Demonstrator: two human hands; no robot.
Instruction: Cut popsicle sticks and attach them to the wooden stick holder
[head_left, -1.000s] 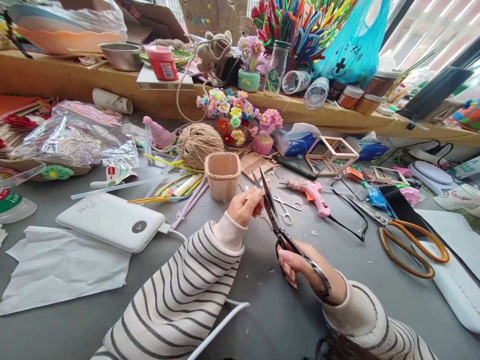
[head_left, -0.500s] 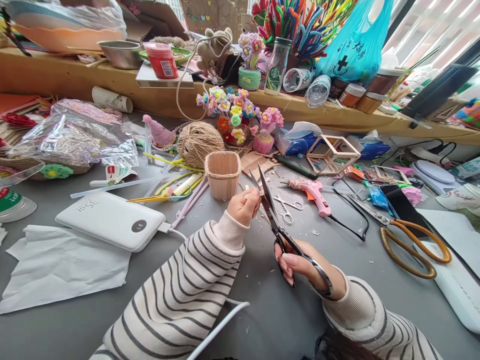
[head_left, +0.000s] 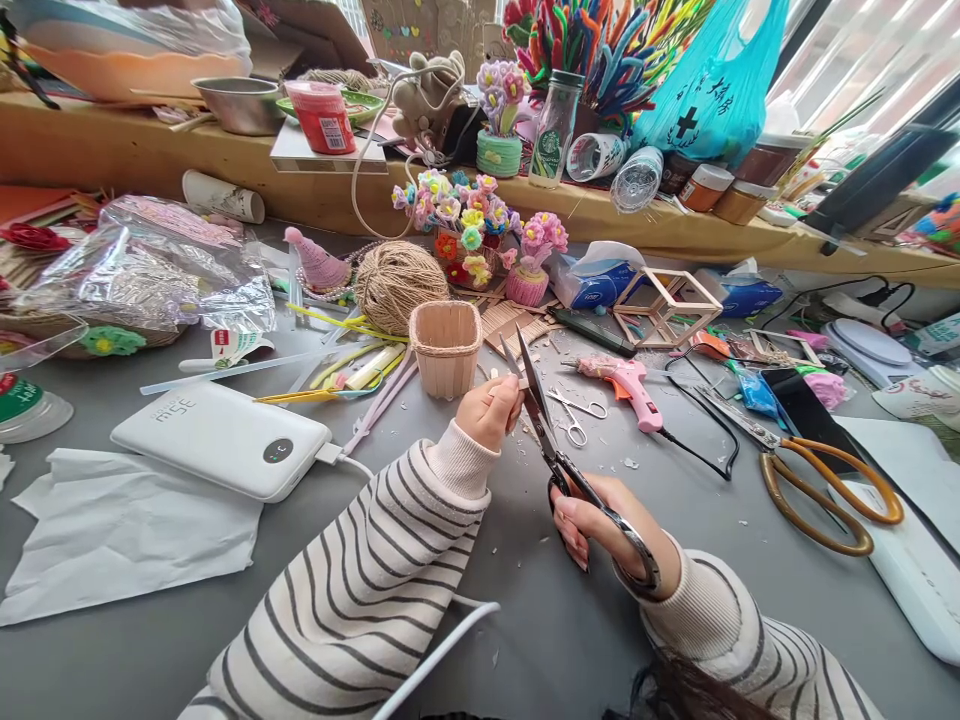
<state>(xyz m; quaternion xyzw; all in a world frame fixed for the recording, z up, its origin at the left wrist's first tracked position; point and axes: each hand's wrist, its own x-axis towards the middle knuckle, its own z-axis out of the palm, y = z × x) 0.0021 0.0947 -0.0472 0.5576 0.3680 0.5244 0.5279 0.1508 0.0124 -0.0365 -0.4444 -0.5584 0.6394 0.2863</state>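
Note:
My right hand (head_left: pixel 600 520) grips the handles of black scissors (head_left: pixel 541 420), blades pointing up and away with a narrow gap between them. My left hand (head_left: pixel 491 408) pinches a small pale wooden stick piece (head_left: pixel 522 381) whose end sits between the blades. Both arms wear striped sleeves. Just beyond my left hand stands a small basket made of wooden sticks (head_left: pixel 446 348). Tiny wood chips lie scattered on the grey table (head_left: pixel 525 600) around my hands.
A white power bank (head_left: pixel 221 440) and white paper (head_left: pixel 120 530) lie at left. A twine ball (head_left: pixel 397 285), pink glue gun (head_left: pixel 622 385), small silver scissors (head_left: pixel 574 412), orange-handled shears (head_left: pixel 810 480), a wooden cube frame (head_left: pixel 664 310) and yarn flower pots (head_left: pixel 472 230) crowd the back.
The scissors and both hands shifted only slightly; my right hand's grip has tightened a little on the handles. The stick piece stays between the blades.

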